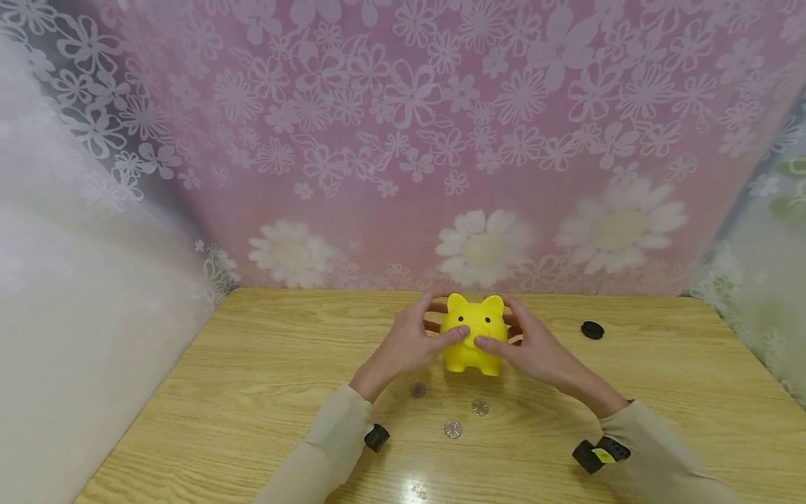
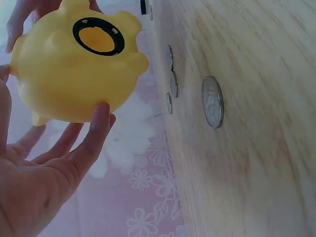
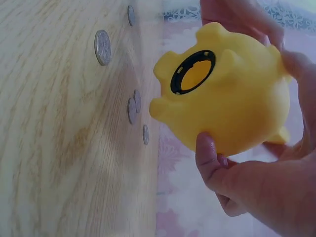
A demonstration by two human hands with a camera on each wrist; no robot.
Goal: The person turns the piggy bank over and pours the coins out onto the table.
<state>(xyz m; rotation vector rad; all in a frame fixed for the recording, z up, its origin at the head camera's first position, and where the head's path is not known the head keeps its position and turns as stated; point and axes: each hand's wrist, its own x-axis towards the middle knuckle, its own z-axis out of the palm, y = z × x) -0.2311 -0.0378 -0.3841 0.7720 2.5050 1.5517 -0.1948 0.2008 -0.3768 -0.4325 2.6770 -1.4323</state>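
Note:
A yellow piggy bank (image 1: 474, 353) is held upright between both hands, its snout and black eyes toward the head camera. My left hand (image 1: 412, 339) grips its left side, thumb across the front and fingers behind. On the other side my right hand (image 1: 532, 343) holds it the same way, thumb beside the snout. Both wrist views show the piggy bank (image 2: 64, 84) raised off the table. Underneath, a round hole in a black ring (image 3: 174, 84) is uncovered. Coins lie on the wood below, among them one silver coin (image 1: 453, 428) and another coin (image 2: 213, 102).
A black round cap (image 1: 592, 330) lies on the wooden table (image 1: 283, 350) to the right of the hands. Beyond the table's back edge hangs a pink flowered curtain (image 1: 378, 175). Dark straps with small devices (image 1: 588, 456) sit on the sleeves.

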